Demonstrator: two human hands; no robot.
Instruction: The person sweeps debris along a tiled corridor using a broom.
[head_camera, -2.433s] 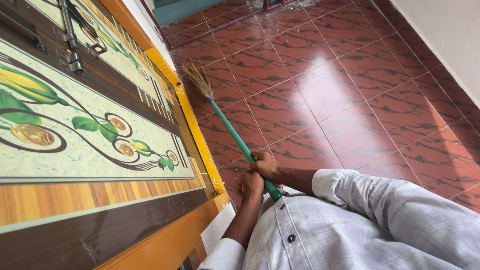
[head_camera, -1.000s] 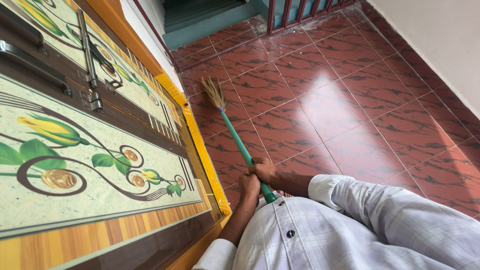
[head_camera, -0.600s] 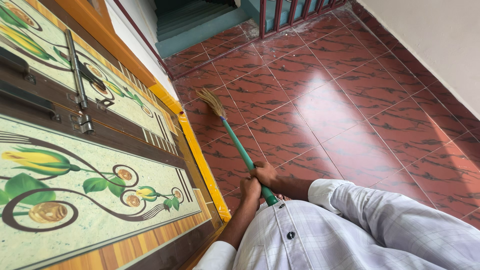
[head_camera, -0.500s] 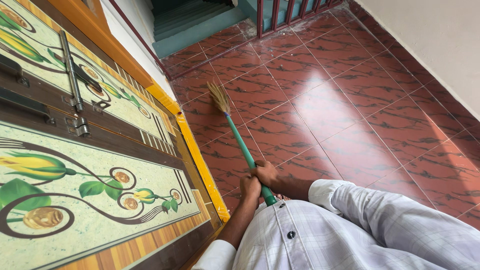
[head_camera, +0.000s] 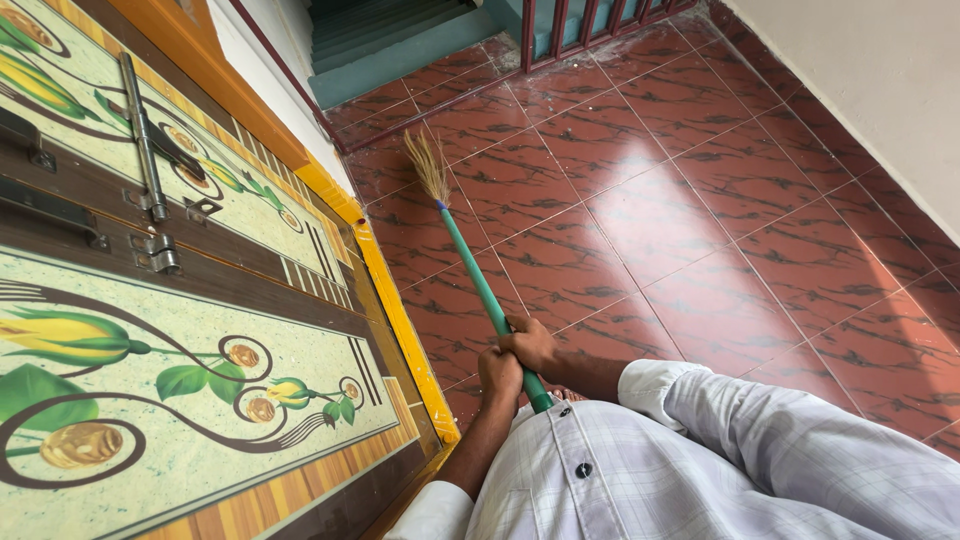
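Red marbled floor tiles fill the landing, and low in the view both hands are wrapped around the green handle of a broom. Right hand sits higher on the shaft, fingers curled fully around it; left hand grips just below and touching it, closed just as tightly, close to the white checked shirt. Neither hand has any slack or open fingers showing.

From the hands the broom runs up and slightly to the left in the picture, away from the body, its long axis nearly in line with the yellow door frame edge beside it. Its straw bristles end far from the hands, over a tile near the foot of the wall, and whether they touch the floor cannot be told. The right hand is the nearer one to the bristle end.

Left of the shaft stands a decorated door with a flower pattern and a metal bolt. Further off, teal steps and a dark red railing close the landing, with a pale wall on the right
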